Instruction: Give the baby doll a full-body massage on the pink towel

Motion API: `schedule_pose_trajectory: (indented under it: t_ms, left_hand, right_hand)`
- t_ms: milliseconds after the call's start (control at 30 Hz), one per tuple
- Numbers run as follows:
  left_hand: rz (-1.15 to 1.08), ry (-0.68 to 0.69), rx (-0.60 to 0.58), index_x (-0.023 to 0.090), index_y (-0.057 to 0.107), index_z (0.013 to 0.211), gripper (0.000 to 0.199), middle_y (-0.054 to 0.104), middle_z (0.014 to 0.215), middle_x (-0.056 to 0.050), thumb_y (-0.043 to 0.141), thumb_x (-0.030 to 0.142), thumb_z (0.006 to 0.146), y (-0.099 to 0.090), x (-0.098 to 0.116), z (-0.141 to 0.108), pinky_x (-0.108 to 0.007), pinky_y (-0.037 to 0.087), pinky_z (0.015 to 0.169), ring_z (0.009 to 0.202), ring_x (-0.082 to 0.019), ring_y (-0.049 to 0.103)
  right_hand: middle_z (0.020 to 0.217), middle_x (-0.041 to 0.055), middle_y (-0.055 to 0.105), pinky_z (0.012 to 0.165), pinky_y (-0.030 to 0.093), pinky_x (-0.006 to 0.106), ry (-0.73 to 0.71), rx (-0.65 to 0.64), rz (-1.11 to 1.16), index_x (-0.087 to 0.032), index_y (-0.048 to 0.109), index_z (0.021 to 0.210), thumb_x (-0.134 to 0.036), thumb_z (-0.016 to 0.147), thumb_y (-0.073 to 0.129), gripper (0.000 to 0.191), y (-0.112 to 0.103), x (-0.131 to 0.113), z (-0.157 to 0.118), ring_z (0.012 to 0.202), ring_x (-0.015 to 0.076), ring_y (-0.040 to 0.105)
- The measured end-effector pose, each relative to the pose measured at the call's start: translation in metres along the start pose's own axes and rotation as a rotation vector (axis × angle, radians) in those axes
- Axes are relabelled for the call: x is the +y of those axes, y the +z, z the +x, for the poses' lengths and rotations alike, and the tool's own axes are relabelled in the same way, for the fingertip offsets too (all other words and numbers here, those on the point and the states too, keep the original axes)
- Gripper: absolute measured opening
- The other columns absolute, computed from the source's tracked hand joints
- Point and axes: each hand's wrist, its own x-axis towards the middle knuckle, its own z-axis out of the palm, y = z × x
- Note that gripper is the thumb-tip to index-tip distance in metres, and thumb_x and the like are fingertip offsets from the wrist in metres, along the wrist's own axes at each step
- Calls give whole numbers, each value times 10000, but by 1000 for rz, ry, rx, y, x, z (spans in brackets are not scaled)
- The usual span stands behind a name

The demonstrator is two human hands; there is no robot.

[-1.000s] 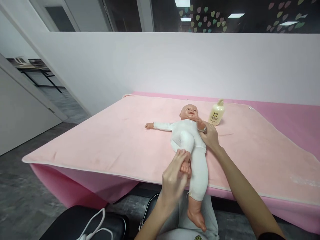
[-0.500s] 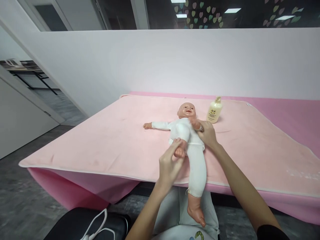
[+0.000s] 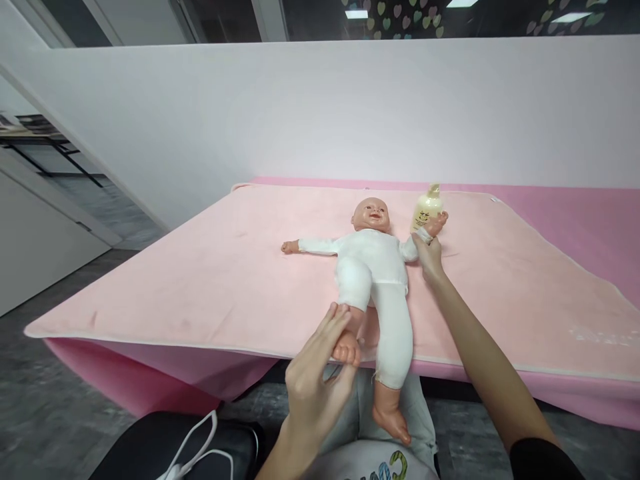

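Observation:
A baby doll [image 3: 379, 257] in a white long-sleeved suit lies on its back on a pink blanket [image 3: 225, 287], its head toward the wall. My right hand [image 3: 430, 257] is closed round the doll's forearm at the cuff, holding that arm out to the side. The doll's bare hand overlaps a pale yellow pump bottle [image 3: 424, 208] standing behind it. My left hand [image 3: 317, 377] has the doll's bent leg at the ankle, with long straight fingers along one side and the thumb by the foot. The doll's other leg reaches past the table edge, over my lap.
A white wall [image 3: 320, 113] stands behind the table. Pink cloth [image 3: 125, 377] hangs below the blanket's edge. To the lower left is a black seat [image 3: 185, 447] with a white cable [image 3: 200, 443] on it.
My right hand has drawn the doll's arm from over its chest outward to the side. My left hand has brought the bent leg down toward me, making it straighter.

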Motion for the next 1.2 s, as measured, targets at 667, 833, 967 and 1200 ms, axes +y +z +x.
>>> schedule_pose_trajectory:
  t_ms: [667,833,967,1200]
  left_hand:
    - [87,46,56,186,471,1278,600,631,1152,-76,659,99,714,8,-21,-21,-314,539,892,1013,-207,628]
    - [131,15,53,141,516,1230,588,650,1095,-101,697,81,674,-15,-19,-53,-294,547,867,959,-208,647]
    - [164,-5,-21,138,528,1202,508,640,1111,-119,659,84,714,-17,-24,-70,-277,544,857,973,-202,641]
    - [168,-94,-79,192,513,1207,456,578,1200,-114,599,104,768,-14,-28,-74,-292,529,885,1060,-205,597]
  right_hand:
    - [924,78,641,734,470,333,-92,-25,-226,-162,554,970,-390,652,611,395,1,2,-4,810,212,594]
    - [1184,91,566,861,468,303,-76,-12,-40,-173,474,1203,-330,663,606,578,-2,10,7,1044,200,560]
    - [1318,100,465,933,431,293,-116,11,-18,-179,360,1327,-298,681,589,695,-5,16,13,1165,187,491]
    - [1237,137,522,785,514,287,20,41,-180,-168,368,1327,-335,699,601,690,-15,9,13,1007,215,594]
